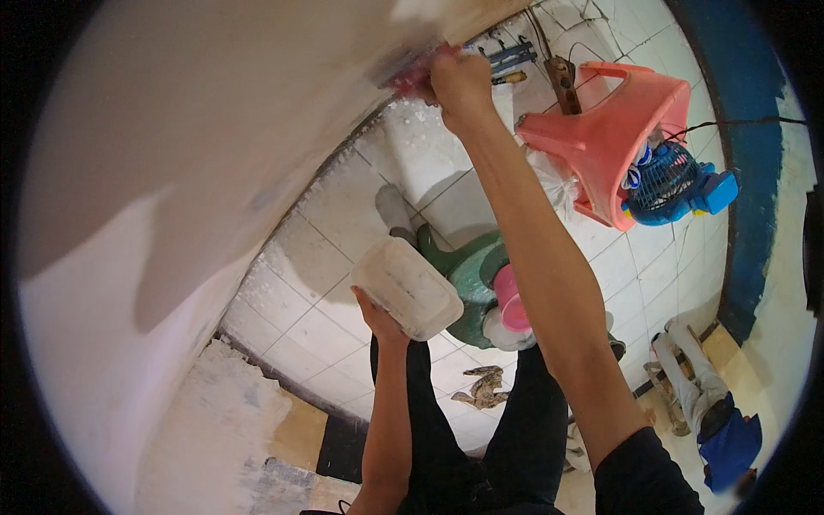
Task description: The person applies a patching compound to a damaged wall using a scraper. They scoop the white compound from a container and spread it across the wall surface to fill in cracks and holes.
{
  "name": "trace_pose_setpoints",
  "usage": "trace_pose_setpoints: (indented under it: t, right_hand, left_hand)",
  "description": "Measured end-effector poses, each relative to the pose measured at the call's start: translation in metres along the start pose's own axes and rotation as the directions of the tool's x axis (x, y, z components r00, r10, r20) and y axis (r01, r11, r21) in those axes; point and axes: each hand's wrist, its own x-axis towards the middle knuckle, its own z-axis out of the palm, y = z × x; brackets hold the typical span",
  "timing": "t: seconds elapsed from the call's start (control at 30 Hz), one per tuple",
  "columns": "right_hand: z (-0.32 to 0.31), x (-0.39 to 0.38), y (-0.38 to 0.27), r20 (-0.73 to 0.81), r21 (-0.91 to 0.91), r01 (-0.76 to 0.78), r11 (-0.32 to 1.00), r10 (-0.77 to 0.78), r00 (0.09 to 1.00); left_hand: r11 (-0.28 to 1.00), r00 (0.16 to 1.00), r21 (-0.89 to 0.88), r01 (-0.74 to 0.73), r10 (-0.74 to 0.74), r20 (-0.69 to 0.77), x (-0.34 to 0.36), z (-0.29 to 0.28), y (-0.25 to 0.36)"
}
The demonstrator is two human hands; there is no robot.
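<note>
My left hand (384, 324) grips the edge of a whitish, shallow rectangular plastic tub (410, 287), smeared with pale residue inside. It holds the tub tilted in front of my legs. Farther off, my right arm stretches up to the wall (266, 129). My right hand (463, 88) is closed round a reddish tool (415, 77), which is at the wall's surface. Motion blurs the tool, so its exact kind is unclear. Beneath the tub stands a green plastic stool (468, 296) bearing a pink container (512, 299) and a whitish one, partly hidden by my right forearm.
A salmon plastic stool (601, 129) and a blue fan (674, 184) stand at the right. A power strip (563, 84) with cords lies beyond my right hand. White specks dot the tiled floor (322, 227); a stained rag (483, 387) lies near my legs. Another person (730, 438) is at lower right.
</note>
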Motion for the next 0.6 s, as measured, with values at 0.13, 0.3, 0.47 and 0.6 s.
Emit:
trace_pose_setpoints:
  t: [0.13, 0.3, 0.47, 0.6]
  right_hand:
    - [0.004, -0.047, -0.082, -0.038, 0.134, 0.082, 0.987, -0.078, 0.996]
    - [-0.024, -0.01, -0.035, -0.294, -0.029, 0.082, 0.996, -0.087, 0.952]
    - [0.008, 0.023, 0.045, -0.167, 0.016, 0.184, 0.983, -0.179, 0.97]
    - [0.029, -0.061, -0.012, -0.062, 0.252, 0.053, 0.966, -0.039, 0.997]
  left_hand:
    - [1.0, 1.0, 0.005, 0.01, -0.01, -0.02, -0.001, -0.015, 0.004]
    - [0.997, 0.998, 0.069, 0.023, -0.019, -0.059, -0.002, 0.0, 0.003]
    - [0.993, 0.996, 0.113, 0.034, -0.025, -0.08, 0.004, 0.007, -0.007]
    - [0.994, 0.993, 0.102, 0.037, -0.025, -0.114, -0.002, -0.003, 0.002]
